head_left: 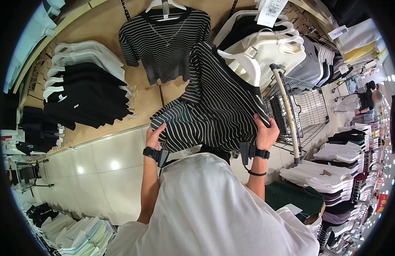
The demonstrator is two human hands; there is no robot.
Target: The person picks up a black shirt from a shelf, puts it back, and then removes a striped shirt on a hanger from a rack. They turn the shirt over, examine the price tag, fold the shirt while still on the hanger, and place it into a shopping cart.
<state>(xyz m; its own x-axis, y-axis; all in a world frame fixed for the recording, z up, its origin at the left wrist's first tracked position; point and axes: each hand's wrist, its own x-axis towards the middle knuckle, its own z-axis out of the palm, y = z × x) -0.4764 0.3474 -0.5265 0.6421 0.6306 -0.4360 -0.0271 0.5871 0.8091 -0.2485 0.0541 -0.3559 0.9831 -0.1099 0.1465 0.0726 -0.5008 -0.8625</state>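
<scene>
Striped sweater (218, 106) on its white hanger (243, 64) hangs spread because left hand (154, 137) and right hand (265, 133) each grip 1 edge.

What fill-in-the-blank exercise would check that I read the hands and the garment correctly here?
1. The left hand and the right hand both grip a black top patterned with thin white ____.
2. The held top hangs on a ____ plastic hanger.
3. The wire cart stands on the person's ____ side.
Missing words: stripes; white; right.
</scene>
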